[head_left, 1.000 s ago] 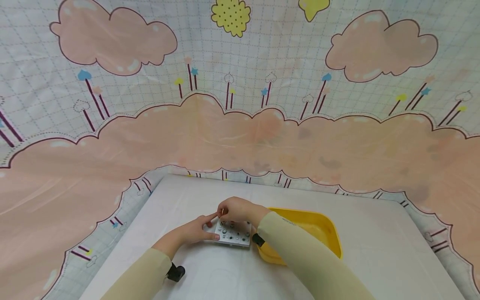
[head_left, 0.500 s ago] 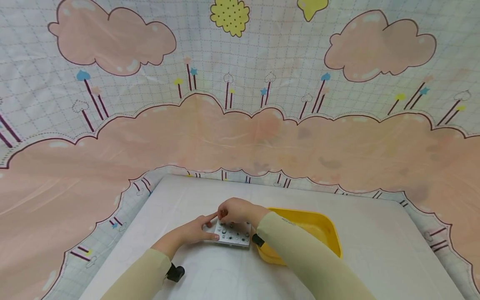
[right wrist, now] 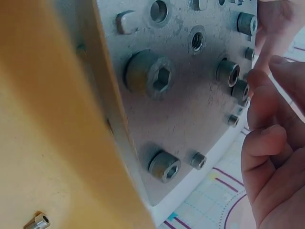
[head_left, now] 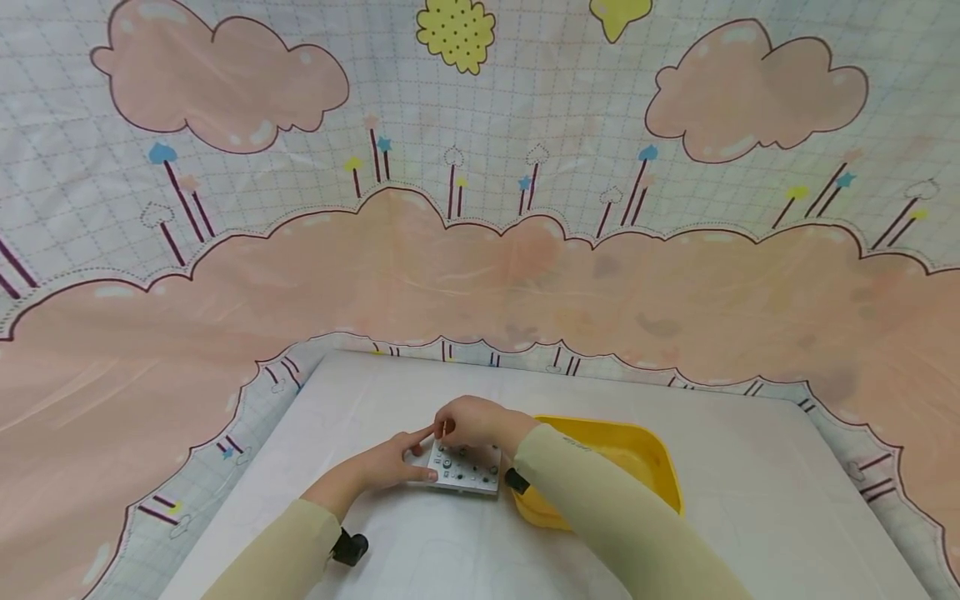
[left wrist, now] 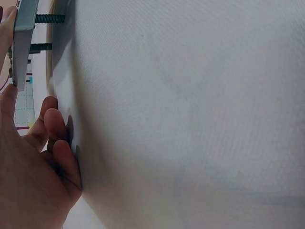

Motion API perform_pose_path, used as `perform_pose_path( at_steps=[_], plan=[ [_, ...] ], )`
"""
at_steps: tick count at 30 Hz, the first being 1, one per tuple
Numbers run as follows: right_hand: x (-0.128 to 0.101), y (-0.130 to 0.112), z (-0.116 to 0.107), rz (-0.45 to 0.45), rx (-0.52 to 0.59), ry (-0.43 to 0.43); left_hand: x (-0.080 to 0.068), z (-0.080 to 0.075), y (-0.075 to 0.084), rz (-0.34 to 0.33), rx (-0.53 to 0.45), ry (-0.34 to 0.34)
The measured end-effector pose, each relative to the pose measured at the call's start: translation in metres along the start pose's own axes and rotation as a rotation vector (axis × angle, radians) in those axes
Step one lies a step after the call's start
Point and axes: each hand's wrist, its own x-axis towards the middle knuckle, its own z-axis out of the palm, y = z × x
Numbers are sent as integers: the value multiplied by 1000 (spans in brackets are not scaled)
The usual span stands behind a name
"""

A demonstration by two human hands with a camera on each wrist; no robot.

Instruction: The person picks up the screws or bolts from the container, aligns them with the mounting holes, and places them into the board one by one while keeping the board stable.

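A silvery metal plate (head_left: 467,477), studded with several socket-head screws (right wrist: 164,166), sits in front of me. My left hand (head_left: 384,463) grips its left side, thumb at the near corner and index finger at the far one. In the left wrist view, threaded shanks (left wrist: 50,18) stick out of the plate's underside, and the other fingers curl by the white cloth. My right hand (head_left: 474,421) reaches over the far left corner, its thumb and fingers pinching a small screw there. The fingertips mostly hide that screw. Larger socket-head screws and bare holes show in the right wrist view.
A yellow tray (head_left: 600,423) stands right of the plate, partly under my right forearm. One small screw (right wrist: 38,221) lies in it. White cloth (head_left: 420,550) covers the table, and a patterned curtain (head_left: 480,275) hangs behind. Black wrist cameras (head_left: 350,547) are strapped to both wrists.
My right fingertips have shifted slightly at the plate's far left corner. The left hand, plate and tray keep their places; the head view has drifted a little.
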Motion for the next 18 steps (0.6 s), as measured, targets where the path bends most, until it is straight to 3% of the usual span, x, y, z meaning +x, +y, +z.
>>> perform_pose_path(
  at_steps=[4,9,18],
  plan=[
    [-3,3,-4,-8,-5,20,1,0,1,5,4,-2],
    [-10,8,-11,-80,-31,65,3,0,0,20,13,-10],
    [-37,29,-25,-115,53,99,6,2,0,4,39,0]
  ],
)
